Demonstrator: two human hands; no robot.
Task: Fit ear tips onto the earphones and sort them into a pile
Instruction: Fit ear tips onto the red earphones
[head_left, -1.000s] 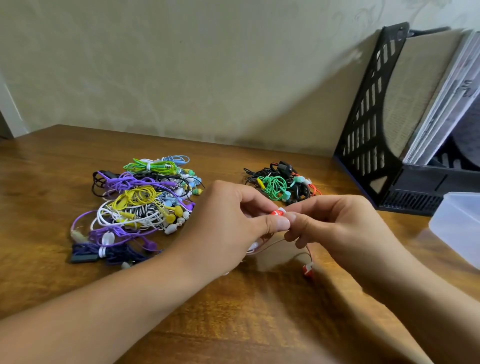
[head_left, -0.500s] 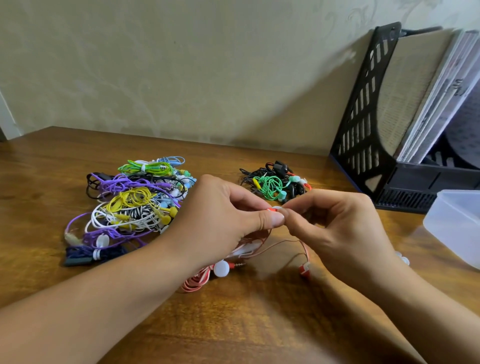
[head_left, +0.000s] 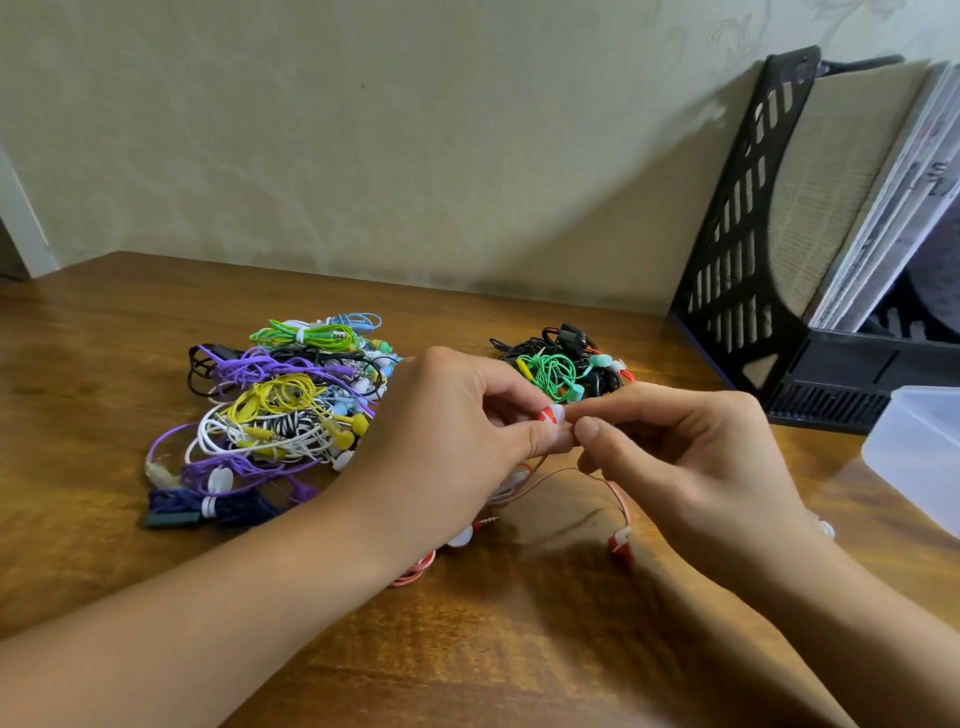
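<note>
Pinched between the left hand (head_left: 467, 431)'s thumb and forefinger is a red-and-white earbud (head_left: 550, 414), and the right hand (head_left: 691, 457) meets it thumb-tip to thumb-tip, fingers curled as if pressing an ear tip onto the nozzle; the tip itself is too small and too covered to make out. Compared with a second ago the two hands have closed in tighter and more of the earbud's white cap now peeks above the thumbs, while the coiled red cable (head_left: 415, 569) and its white clip have come into sight under the left wrist. By my reading the fitting is in its last push, with this pair's second earbud (head_left: 621, 540) lying on the wooden table (head_left: 104, 415) just near of the right hand, its state unclear.

Thin, limp pinkish wire loops down from the grip to that second bud. Far left lies the big pile (head_left: 280, 410): glossy rubbery cords in purple, yellow, white, green and zebra stripe, bundled loosely. Far right of the hands sits a smaller pile (head_left: 561, 364) of black and green cords. Beyond, a slotted black plastic file holder (head_left: 737, 249) stands against the wall, and a translucent plastic box (head_left: 919, 447) sits at the right edge.
</note>
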